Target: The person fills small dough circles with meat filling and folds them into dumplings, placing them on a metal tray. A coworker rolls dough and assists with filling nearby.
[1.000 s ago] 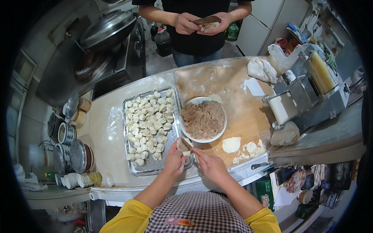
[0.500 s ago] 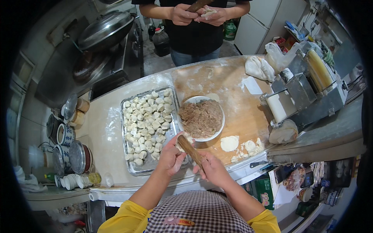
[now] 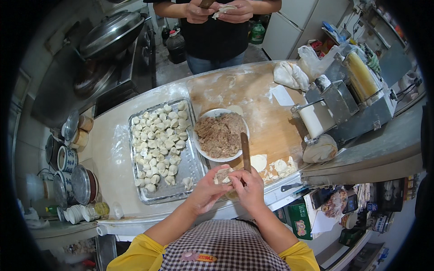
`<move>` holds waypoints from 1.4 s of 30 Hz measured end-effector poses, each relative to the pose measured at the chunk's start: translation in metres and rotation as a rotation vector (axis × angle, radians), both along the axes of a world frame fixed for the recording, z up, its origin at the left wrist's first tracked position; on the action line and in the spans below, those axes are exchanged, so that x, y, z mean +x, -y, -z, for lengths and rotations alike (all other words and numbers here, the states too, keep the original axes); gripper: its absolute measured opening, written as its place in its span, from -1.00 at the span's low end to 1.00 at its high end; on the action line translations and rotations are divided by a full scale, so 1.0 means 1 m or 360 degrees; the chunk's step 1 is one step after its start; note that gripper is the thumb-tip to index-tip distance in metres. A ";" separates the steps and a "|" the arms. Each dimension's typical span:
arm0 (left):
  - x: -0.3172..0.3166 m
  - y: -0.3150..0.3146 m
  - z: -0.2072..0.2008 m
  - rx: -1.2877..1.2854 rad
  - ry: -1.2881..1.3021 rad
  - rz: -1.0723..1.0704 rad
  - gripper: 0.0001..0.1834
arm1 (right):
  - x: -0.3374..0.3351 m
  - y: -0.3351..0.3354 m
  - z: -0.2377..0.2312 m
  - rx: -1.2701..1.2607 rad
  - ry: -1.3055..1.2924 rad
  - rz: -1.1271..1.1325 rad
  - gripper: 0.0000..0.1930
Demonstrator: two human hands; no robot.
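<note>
Head view: along the left half of the worktable point(image 3: 108, 156), a metal tray point(image 3: 195, 163) carries rows of pale dumplings point(image 3: 156, 149), with one single dumpling point(image 3: 187, 182) apart near the tray's near right corner. Just right of that corner, above the worktable's near edge, the left hand point(image 3: 207, 192) is half curled, its fingers cupping a filled wrapper point(image 3: 222, 176). The white bowl point(image 3: 221, 160) of minced filling point(image 3: 219, 135) lies beyond it. The right hand point(image 3: 249, 187) has thumb and fingertips nearly closed at the wrapper's right side while gripping a wooden paddle point(image 3: 245, 151), its free end directed away from the body. For a sound seal, keep the filling clear of the rim, support the base with the cupped palm, and pinch progressively with even pressure; angle the paddle away from the dough. A flat dough round point(image 3: 258, 162) and dough scraps point(image 3: 283, 167) lie farther right, near the near edge. Writing, left to right: the apron's patch point(image 3: 206, 258) bears small lettering, and a green box point(image 3: 300, 220) below the near edge carries large pale characters; finer print farther right is too small to read.
</note>
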State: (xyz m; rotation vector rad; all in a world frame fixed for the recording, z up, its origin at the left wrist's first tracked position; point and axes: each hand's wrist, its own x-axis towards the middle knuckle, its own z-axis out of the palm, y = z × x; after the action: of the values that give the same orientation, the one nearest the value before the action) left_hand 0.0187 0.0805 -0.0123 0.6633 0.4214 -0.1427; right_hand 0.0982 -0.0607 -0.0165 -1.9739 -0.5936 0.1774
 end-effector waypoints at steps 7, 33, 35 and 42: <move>-0.002 0.009 0.007 0.0396 -0.0154 -0.0093 -0.69 | -0.010 -0.007 -0.013 0.0090 -0.0085 0.0171 -0.84; 0.010 0.023 0.017 0.0053 -0.0038 -0.0587 -0.67 | -0.015 -0.007 -0.011 0.0290 0.0038 0.0143 -0.83; 0.011 0.021 0.010 -0.0192 -0.0019 -0.0440 -0.63 | -0.017 -0.003 0.001 0.0154 -0.0110 0.0077 -0.89; -0.004 0.008 0.011 0.0603 -0.0156 -0.0103 -0.75 | -0.006 0.013 0.016 0.0100 -0.0644 0.0088 -0.86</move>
State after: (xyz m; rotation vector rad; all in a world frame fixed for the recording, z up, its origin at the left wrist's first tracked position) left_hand 0.0151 0.0723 -0.0238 1.0168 0.5705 -0.0329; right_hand 0.0922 -0.0734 -0.0325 -1.8222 -0.2772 0.5032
